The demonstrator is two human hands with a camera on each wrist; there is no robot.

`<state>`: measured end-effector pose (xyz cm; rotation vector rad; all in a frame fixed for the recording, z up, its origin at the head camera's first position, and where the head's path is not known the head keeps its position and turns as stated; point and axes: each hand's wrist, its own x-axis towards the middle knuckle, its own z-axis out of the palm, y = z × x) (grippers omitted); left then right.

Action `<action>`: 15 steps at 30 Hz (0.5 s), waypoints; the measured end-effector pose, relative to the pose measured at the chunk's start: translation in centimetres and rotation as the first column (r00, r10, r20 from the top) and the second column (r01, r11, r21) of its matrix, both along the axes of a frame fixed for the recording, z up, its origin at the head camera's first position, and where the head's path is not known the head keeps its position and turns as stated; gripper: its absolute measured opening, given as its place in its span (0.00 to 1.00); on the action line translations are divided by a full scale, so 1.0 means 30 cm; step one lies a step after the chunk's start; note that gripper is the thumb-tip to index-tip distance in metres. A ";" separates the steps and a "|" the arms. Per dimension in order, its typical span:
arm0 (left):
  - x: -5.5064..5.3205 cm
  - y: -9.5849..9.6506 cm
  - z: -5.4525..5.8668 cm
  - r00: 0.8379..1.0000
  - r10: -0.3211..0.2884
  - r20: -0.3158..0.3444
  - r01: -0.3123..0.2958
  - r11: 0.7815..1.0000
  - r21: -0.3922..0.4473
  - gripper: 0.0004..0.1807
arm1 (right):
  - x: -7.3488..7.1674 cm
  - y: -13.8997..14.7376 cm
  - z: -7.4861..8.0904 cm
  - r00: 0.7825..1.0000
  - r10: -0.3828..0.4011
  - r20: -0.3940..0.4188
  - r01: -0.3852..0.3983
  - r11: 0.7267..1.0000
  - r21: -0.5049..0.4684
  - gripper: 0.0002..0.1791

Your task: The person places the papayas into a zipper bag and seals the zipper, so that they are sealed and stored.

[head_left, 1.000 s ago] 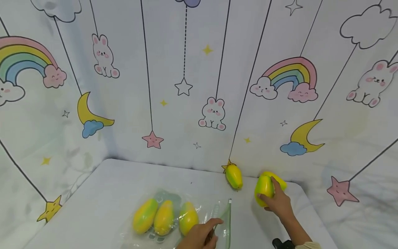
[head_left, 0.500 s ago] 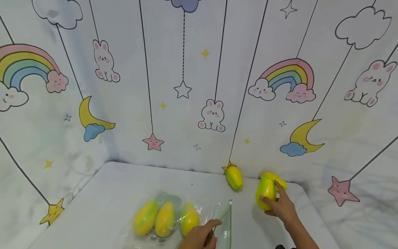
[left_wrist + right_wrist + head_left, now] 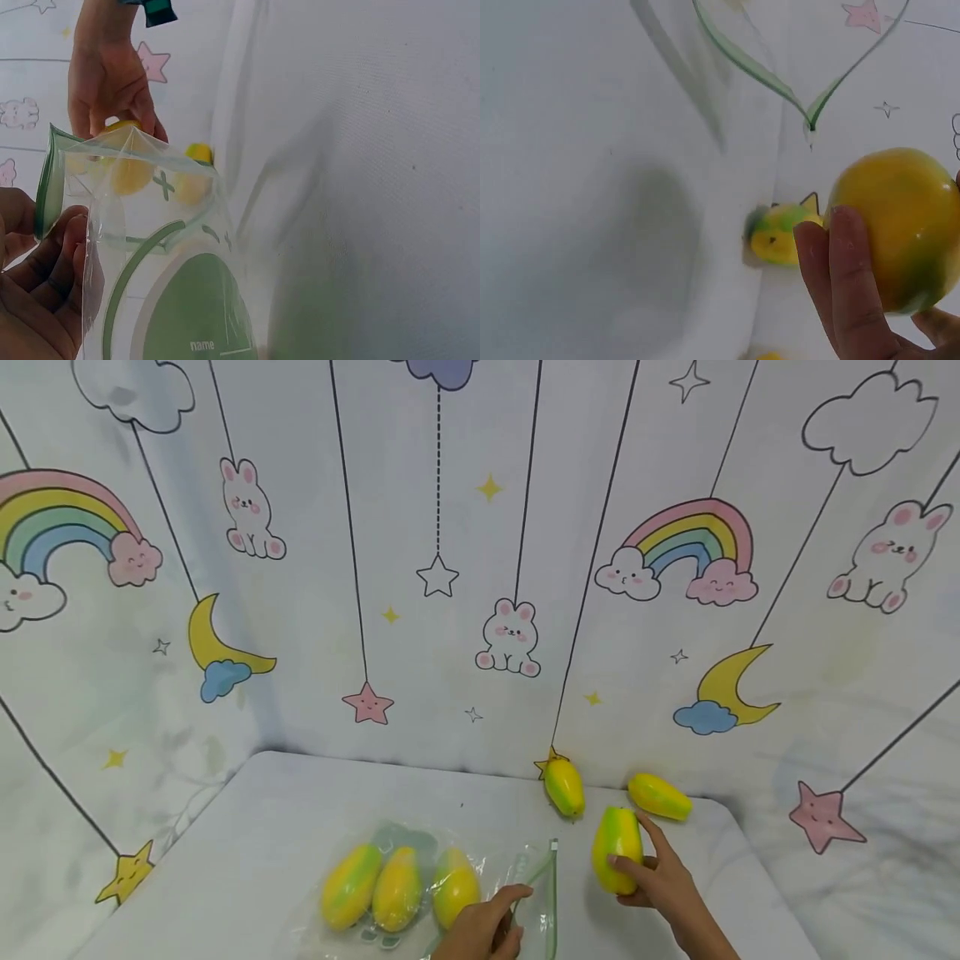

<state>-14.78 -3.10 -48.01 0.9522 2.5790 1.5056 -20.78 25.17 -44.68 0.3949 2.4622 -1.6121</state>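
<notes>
My right hand (image 3: 664, 882) grips a yellow-green papaya (image 3: 618, 850) with thumb and fingers, held up off the table to the right of the bag mouth. In the right wrist view the papaya (image 3: 897, 229) shows its rounded end, fingers along its side. A clear zip bag (image 3: 191, 300) with green print lies at the front; three papayas (image 3: 397, 887) show inside it. My left hand (image 3: 480, 932) pinches the bag's edge near the green zip strip (image 3: 553, 902), and the mouth stands open toward the right.
Two more papayas lie at the back of the white table (image 3: 300, 802): one papaya (image 3: 564, 785) near the middle of the rear edge, another papaya (image 3: 660, 797) to its right. Behind rises a white cloth backdrop (image 3: 420, 652) with printed rabbits, stars and rainbows.
My right hand has carried its papaya away from the rear right papaya, leftward and nearer to the bag mouth. My left hand keeps its hold on the bag.
</notes>
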 end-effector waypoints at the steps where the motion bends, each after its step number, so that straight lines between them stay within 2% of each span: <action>1: -0.001 0.000 -0.003 1.000 0.002 -0.026 -0.002 1.000 -0.002 0.19 | 0.006 -0.009 -0.007 1.000 -0.003 0.006 0.003 1.000 -0.009 0.54; 3: -0.003 0.000 -0.007 0.998 0.005 -0.061 -0.006 1.000 -0.005 0.19 | 0.016 -0.025 -0.021 1.000 -0.005 0.023 0.006 1.000 -0.022 0.53; 5: -0.005 0.001 -0.010 0.998 0.007 -0.068 -0.007 1.000 -0.003 0.19 | 0.026 -0.041 -0.039 0.999 -0.003 0.036 0.005 0.999 -0.039 0.53; 11: -0.013 0.005 -0.023 0.999 0.004 -0.055 -0.002 0.999 0.037 0.19 | 0.072 -0.076 -0.087 0.999 0.033 0.044 -0.028 0.994 -0.102 0.50; 15: -0.012 0.005 -0.024 0.998 0.016 -0.059 -0.013 0.999 0.047 0.19 | 0.096 -0.093 -0.112 0.993 0.091 0.071 -0.081 0.988 -0.135 0.52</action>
